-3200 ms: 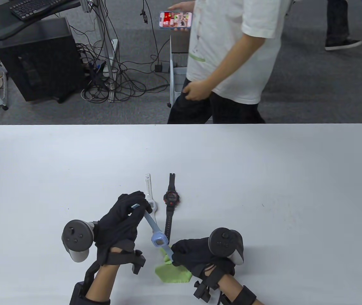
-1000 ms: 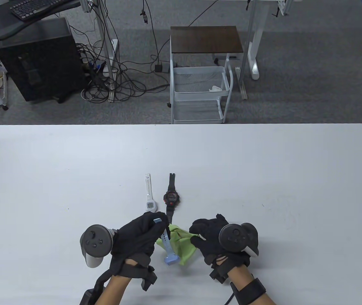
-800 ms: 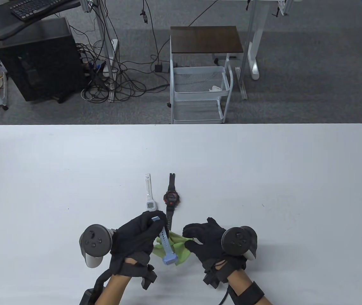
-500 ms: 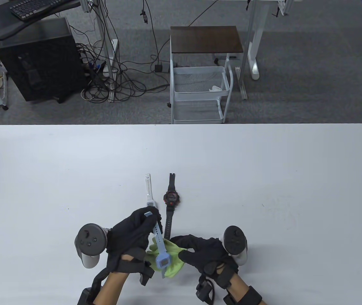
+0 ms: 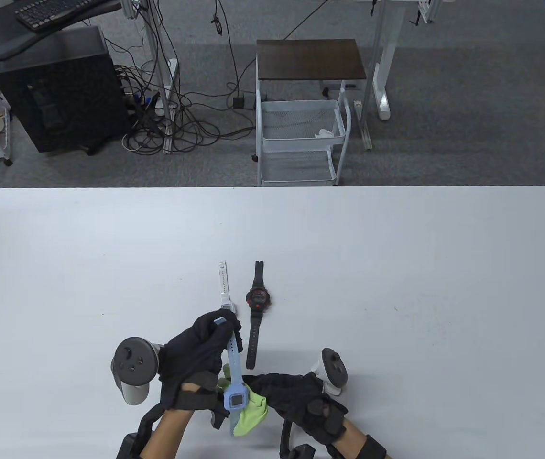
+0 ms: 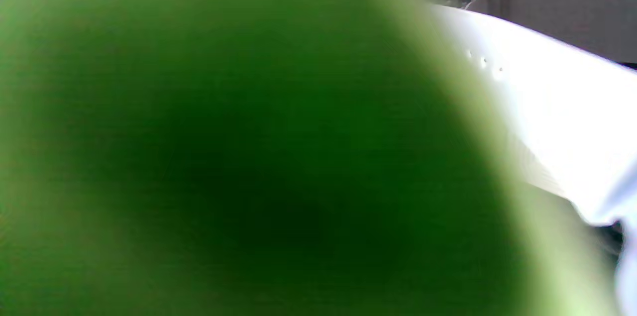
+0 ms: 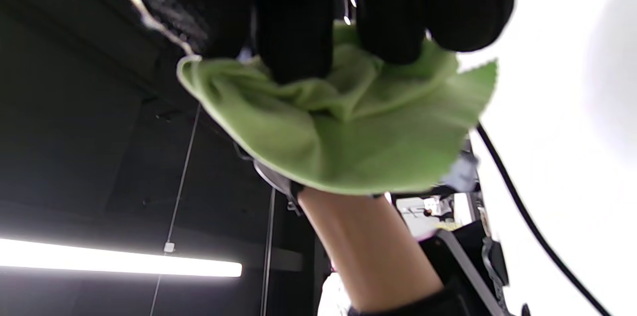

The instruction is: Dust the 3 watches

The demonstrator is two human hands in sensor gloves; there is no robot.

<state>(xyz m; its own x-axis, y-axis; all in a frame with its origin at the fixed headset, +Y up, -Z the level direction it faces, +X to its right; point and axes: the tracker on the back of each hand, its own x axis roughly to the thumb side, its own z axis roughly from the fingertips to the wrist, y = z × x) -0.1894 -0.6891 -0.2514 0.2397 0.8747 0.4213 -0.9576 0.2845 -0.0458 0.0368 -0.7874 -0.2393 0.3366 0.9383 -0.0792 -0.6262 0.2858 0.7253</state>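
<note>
At the near edge of the white table (image 5: 397,248), I work on the light blue watch (image 5: 234,399) with both gloved hands. My left hand (image 5: 196,351) has its fingers curled round the upper end of the blue strap and holds the watch lifted and slanting, the square face turned up toward the table camera and the lower strap end pointing at the table's near edge. My right hand (image 5: 296,397) lies just right of it, fingers bunched on the green cloth (image 5: 249,417), which sits against the underside and right side of the watch case; from the right wrist view the fingertips (image 7: 293,32) dig into the folds of the cloth (image 7: 343,132) and pinch it. The left wrist view is almost filled by a green blur, the cloth (image 6: 224,147) too close to the lens for any detail, with a strip of bright table at its right.

Just beyond my left hand, the white watch (image 5: 225,289) lies flat, its strap running away from me, its near end hidden behind my fingers. Beside it on the right and apart from it, the black and red watch (image 5: 256,306) lies flat and parallel, clear of both hands
</note>
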